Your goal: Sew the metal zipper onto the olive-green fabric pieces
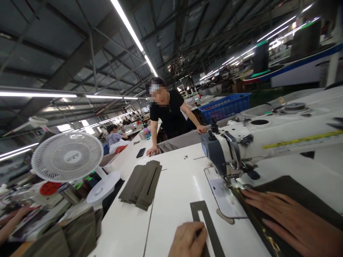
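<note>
My left hand (189, 238) is closed at the bottom centre, its fingertips on a flat olive piece with a long slot (211, 223) lying on the white table. At the lower right my right hand (292, 217) lies flat with fingers stretched over dark olive fabric (289, 185) beside the sewing machine's presser foot. A brass-coloured zipper (271, 241) runs along the fabric's edge. The white sewing machine (222, 153) stands over its metal plate. A stack of olive fabric pieces (142, 184) lies left of centre on the table.
A person in black (171, 114) leans on the table's far edge beside a phone (140, 152). A white fan (68, 157) stands at the left, near another person's arm (13, 223). Behind the machine is a blue crate (225, 107). A yellow tape measure (302, 140) lies along the machine.
</note>
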A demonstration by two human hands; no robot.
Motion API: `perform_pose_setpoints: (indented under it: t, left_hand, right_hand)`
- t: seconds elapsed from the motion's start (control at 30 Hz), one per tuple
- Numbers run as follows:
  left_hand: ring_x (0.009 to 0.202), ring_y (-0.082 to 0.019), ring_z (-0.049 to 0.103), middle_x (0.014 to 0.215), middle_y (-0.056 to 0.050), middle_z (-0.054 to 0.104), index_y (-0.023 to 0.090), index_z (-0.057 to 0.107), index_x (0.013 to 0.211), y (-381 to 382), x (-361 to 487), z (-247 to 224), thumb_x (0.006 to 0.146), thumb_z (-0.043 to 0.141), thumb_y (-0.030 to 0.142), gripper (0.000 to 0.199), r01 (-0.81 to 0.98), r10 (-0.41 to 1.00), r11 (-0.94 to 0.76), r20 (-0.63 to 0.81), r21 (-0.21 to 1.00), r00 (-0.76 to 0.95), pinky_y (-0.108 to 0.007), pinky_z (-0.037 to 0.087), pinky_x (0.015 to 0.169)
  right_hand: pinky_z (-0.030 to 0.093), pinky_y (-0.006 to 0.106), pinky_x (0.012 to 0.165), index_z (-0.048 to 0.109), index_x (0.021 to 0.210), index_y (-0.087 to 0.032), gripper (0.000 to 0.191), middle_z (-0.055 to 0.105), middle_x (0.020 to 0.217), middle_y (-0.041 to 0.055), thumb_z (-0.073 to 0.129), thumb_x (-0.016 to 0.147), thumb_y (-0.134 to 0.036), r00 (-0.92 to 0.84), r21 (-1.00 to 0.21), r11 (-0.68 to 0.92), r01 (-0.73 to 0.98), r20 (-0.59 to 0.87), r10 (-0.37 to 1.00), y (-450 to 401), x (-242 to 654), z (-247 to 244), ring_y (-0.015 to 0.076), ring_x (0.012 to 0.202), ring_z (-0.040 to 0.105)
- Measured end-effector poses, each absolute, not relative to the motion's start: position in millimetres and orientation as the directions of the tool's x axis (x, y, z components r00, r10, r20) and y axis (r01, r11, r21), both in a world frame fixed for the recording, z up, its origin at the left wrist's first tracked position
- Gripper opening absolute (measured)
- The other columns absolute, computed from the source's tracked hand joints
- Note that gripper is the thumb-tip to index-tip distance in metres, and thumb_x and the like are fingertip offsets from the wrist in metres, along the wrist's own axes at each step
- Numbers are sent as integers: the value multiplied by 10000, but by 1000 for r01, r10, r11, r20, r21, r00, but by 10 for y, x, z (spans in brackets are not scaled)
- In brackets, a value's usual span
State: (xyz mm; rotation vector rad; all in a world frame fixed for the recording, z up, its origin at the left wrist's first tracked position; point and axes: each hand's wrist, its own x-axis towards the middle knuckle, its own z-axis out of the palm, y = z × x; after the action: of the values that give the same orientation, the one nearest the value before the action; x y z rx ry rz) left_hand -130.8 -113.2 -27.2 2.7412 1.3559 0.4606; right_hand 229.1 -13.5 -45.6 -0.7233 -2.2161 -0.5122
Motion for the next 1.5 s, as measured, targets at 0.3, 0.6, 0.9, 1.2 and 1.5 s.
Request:
perform_pose_setpoints:
  t: [0.3,0.6,0.9,1.2,1.5]
  left_hand:
    - [1161,-263,666,1238,-120,701,222,686,1256,-966,-957,290,952,430,123,409,754,886,-450,346,478,310,-434,531,1025]
    - [1150,-276,672,1248,-174,684,71,685,1198,-636,27,163,878,572,95,341,759,765,-607,432,236,478,-362,530,1034]
    - [1006,-235,731,1101,-103,753,101,709,1060,-427,4,-246,987,510,146,217,721,447,-663,665,-202,598,-327,617,904]
    - [1017,-244,726,1098,-139,745,95,670,1165,-429,-54,-179,988,425,105,302,711,513,-695,617,-109,596,-350,632,883]
    - [1059,-264,709,1084,-167,735,119,667,1188,-378,-246,-609,907,379,38,411,810,637,-585,642,45,425,-371,635,868]
  right_hand:
    - [636,411,789,90,1598,-189,685,539,1404,71,399,1003,-333,-592,191,736,650,734,332,-295,2181,-393,262,1119,657]
    - [599,435,885,184,1592,-197,674,516,1430,92,421,966,-275,-598,136,768,626,715,361,-382,2133,-493,251,1192,614]
    - [556,327,931,385,1529,-182,631,613,1353,52,448,902,-211,-600,188,771,608,744,292,-361,2146,-408,194,1170,632]
    - [484,402,827,638,1244,-205,477,710,1175,37,407,839,-101,-485,167,662,730,809,331,-421,1921,-86,210,1008,662]
    - [427,414,931,638,1236,-262,346,697,1154,-10,480,930,-289,-317,-81,609,789,795,517,-460,1832,-161,193,1063,593]
